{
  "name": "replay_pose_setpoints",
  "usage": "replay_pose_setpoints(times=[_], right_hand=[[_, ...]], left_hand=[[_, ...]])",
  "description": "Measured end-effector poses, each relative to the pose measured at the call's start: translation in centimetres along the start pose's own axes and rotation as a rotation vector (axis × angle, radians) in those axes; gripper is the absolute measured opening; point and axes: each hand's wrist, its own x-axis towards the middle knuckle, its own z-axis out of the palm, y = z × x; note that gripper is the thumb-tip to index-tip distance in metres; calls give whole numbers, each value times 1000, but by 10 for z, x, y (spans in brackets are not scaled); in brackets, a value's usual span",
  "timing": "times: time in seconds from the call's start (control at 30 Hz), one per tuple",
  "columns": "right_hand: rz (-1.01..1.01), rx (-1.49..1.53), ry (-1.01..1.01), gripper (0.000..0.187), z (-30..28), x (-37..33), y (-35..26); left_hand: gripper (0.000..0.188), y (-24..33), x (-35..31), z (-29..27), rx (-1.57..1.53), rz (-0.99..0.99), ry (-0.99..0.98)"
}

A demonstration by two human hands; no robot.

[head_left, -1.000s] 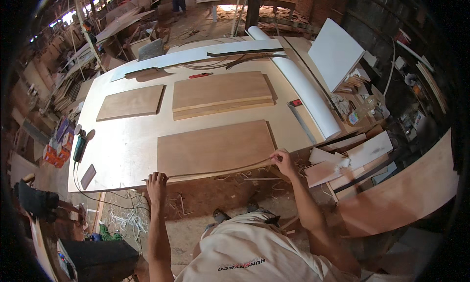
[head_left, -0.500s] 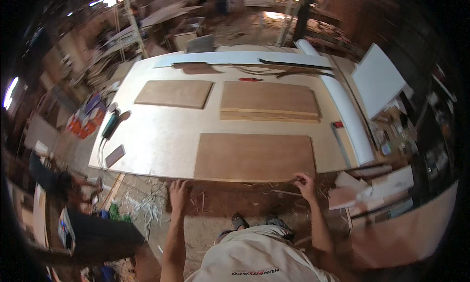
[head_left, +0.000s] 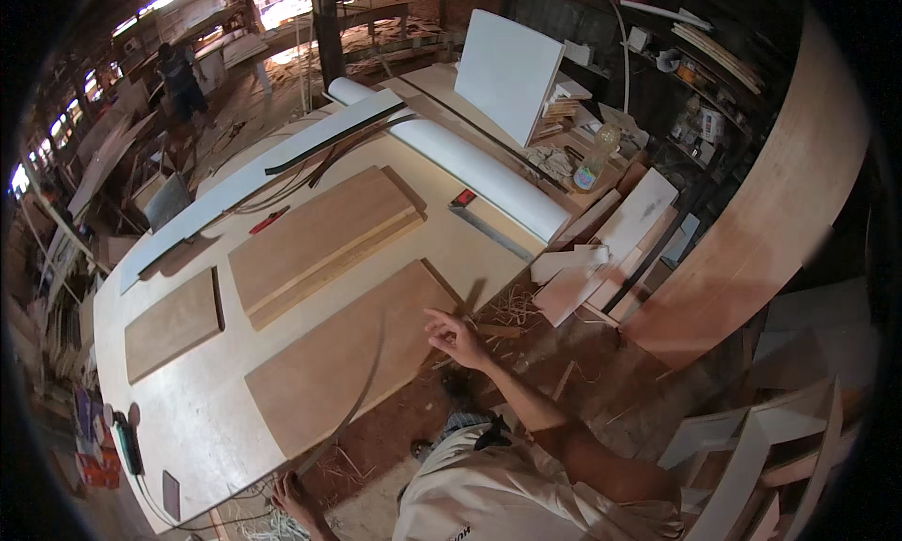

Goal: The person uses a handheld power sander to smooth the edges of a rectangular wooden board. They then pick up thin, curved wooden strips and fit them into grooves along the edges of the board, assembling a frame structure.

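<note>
A large brown wooden panel [head_left: 338, 362] lies along the near edge of the pale worktable. Across its face curves a thin dark strip [head_left: 362, 400], its lower end running down to my left hand [head_left: 296, 501]. That hand is closed at the table's near edge, low in the view, and seems to grip the strip; its fingers are partly hidden. My right hand [head_left: 456, 337] hovers at the panel's near right corner, fingers apart and index stretched out, with nothing visible in it. Behind the panel lie a stack of similar panels [head_left: 324, 231] and a smaller panel [head_left: 174, 325].
A steel try square [head_left: 489, 229] and a white roll [head_left: 479, 179] lie at the table's right. A red cutter [head_left: 270, 219] rests behind the stack. A green power tool [head_left: 127, 445] sits far left. Wood offcuts [head_left: 620, 226] and shavings crowd the right side; another person [head_left: 178, 80] stands far back.
My view has turned to the right, so the table appears tilted. A thin dark strip now shows across the near panel. My right hand's fingers have spread from a pinch.
</note>
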Motion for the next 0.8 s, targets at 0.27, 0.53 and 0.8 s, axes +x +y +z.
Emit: replay_pose_setpoints(times=[0.27,0.53,0.8], right_hand=[[39,56,72,47,-61,25,68],[27,-113,300,26,-209,109,93],[308,-1169,576,38,-486,252,168]], left_hand=[[18,88,64,16,-30,-156,78],[19,216,143,38,65,-85,190],[21,273,169,55,99,-178,112]])
